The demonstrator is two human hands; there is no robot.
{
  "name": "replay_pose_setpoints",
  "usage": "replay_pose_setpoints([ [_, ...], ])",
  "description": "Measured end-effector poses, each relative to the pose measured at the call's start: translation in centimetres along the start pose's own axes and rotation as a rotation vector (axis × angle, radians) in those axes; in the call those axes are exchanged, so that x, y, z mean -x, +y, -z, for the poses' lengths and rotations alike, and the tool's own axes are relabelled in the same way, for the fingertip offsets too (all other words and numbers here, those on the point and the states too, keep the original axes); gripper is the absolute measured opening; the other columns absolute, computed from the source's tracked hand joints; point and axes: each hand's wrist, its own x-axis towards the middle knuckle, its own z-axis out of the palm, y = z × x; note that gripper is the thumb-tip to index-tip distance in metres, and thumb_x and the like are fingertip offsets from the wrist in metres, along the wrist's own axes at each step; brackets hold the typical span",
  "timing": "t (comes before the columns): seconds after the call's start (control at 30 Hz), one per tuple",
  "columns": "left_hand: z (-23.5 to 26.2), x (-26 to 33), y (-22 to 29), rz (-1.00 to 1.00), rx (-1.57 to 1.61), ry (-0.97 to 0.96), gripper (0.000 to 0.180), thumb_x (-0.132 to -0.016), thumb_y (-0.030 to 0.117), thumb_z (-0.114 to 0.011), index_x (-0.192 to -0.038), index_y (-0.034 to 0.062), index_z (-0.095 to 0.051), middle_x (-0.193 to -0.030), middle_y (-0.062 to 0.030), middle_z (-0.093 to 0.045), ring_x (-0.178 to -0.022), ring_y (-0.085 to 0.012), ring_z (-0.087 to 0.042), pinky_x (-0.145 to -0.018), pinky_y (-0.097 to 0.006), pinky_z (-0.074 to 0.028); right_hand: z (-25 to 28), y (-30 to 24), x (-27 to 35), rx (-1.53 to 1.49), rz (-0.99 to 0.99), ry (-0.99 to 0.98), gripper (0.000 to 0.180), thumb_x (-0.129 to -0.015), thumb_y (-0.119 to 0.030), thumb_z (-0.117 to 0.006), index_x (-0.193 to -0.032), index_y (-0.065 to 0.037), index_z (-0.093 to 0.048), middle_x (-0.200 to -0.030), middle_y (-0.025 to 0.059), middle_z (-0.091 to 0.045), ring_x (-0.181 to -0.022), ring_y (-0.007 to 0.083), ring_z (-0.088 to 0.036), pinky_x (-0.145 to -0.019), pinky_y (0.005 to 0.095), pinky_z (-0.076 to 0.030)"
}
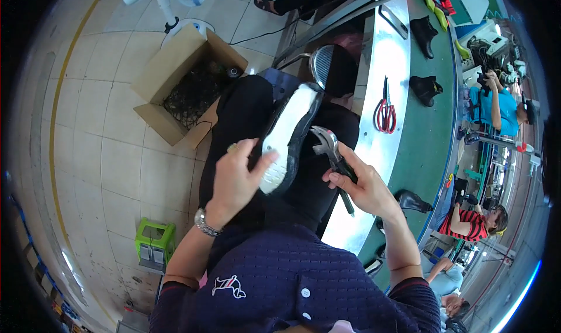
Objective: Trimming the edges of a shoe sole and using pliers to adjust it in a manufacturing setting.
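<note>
Shoe (286, 140) is the landmark: black upper, pale sole facing up, resting across the person's lap. Left of it, left hand (234, 178) presses flat on the heel end of the sole, fingers spread and loosely curled over the edge, not a full clamp. Right of the shoe, right hand (362, 184) is closed tight around the handles of metal pliers (327, 149), pincer head touching the sole's rim. Judgement: brace the shoe firmly, bite only the edge, pull in short even tugs. Farther right, red scissors (385, 112) lie on the bench
</note>
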Motion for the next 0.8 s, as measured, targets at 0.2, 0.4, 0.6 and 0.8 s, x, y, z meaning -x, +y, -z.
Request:
replay_pose_setpoints([
  [0.2, 0.3, -0.8, -0.2, -0.23, -0.19, 0.168, 0.022, -0.095, 0.012, -0.054, -0.075, 0.0031, -0.054, -0.062, -0.0132, -0.057, -0.054, -0.0302, -0.059, -0.048, -0.037, -0.046, 0.4, -6.1, -3.1, 0.245, 0.041, -0.271, 0.062, -0.096, -0.017, -0.057, -0.15, -0.019, -0.026, -0.094, 0.017, -0.069, -0.081, 0.0366, -0.069, -0.075, 0.045, -0.053],
  [0.4, -0.8, 0.6, -0.5, -0.288, -0.206, 0.161, 0.014, -0.093, 0.009, -0.058, -0.085, -0.0017, -0.058, -0.069, -0.015, -0.062, -0.058, -0.03, -0.063, -0.051, -0.036, -0.051, 0.7, -9.5, -4.6, 0.711, 0.133, -0.393, 0.065, -0.093, -0.01, -0.057, -0.15, -0.01, -0.024, -0.085, 0.0224, -0.065, -0.069, 0.0371, -0.067, -0.064, 0.044, -0.054],
  [0.6, -0.4, 0.5, -0.8, 0.011, 0.272, -0.14, 0.039, -0.098, 0.017, -0.054, -0.13, -0.0046, -0.047, -0.105, -0.0165, -0.064, -0.09, -0.0233, -0.066, -0.076, -0.03, -0.053, 0.4, -6.4, -4.4, 0.575, 0.131, -0.349, 0.065, -0.095, -0.014, -0.057, -0.151, -0.022, -0.024, -0.076, 0.0179, -0.064, -0.059, 0.0327, -0.065, -0.051, 0.0405, -0.053],
  [0.8, -2.1, -3.9, -2.2, 0.484, 1.74, -0.565, 0.07, -0.101, 0.044, -0.045, -0.156, 0.0145, -0.014, -0.151, -0.0051, -0.035, -0.134, -0.0178, -0.04, -0.11, -0.031, -0.032, -1.0, -3.9, -3.5, 0.499, 0.178, -0.194, 0.064, -0.091, -0.011, -0.063, -0.146, -0.026, -0.034, -0.074, 0.0142, -0.063, -0.06, 0.0358, -0.063, -0.058, 0.0448, -0.051],
])
